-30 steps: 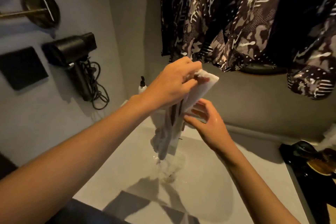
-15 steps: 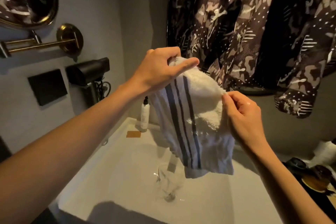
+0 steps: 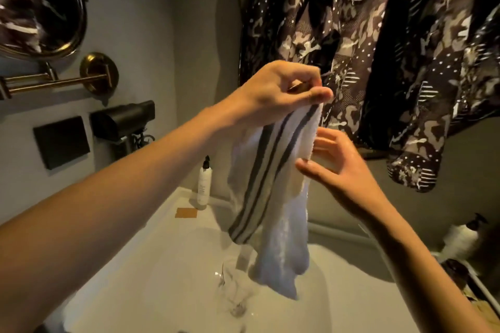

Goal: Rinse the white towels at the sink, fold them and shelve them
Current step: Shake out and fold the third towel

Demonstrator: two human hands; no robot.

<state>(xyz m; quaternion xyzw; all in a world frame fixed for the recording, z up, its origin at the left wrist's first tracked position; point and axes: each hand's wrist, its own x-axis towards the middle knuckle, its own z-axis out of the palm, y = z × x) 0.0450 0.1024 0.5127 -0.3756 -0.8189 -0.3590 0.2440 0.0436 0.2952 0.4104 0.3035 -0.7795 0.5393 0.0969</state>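
Observation:
A white towel with dark stripes hangs lengthwise above the white sink. My left hand pinches its top corner between thumb and fingers. My right hand is beside the towel's right edge, fingers spread and touching the cloth, thumb under the fold. The towel's lower end dangles just over the basin, where water streams down to the drain. The tap itself is hidden behind the towel.
A white pump bottle stands at the sink's back left corner beside a small brown pad. A black hair dryer, a brass mirror arm and a round mirror are on the left wall. Patterned clothing hangs behind. Another bottle stands at the right.
The towel was bunched and narrow, then spread wide; now it hangs longer and narrower. My left hand lifted and shifted right; my right hand slid to the right edge.

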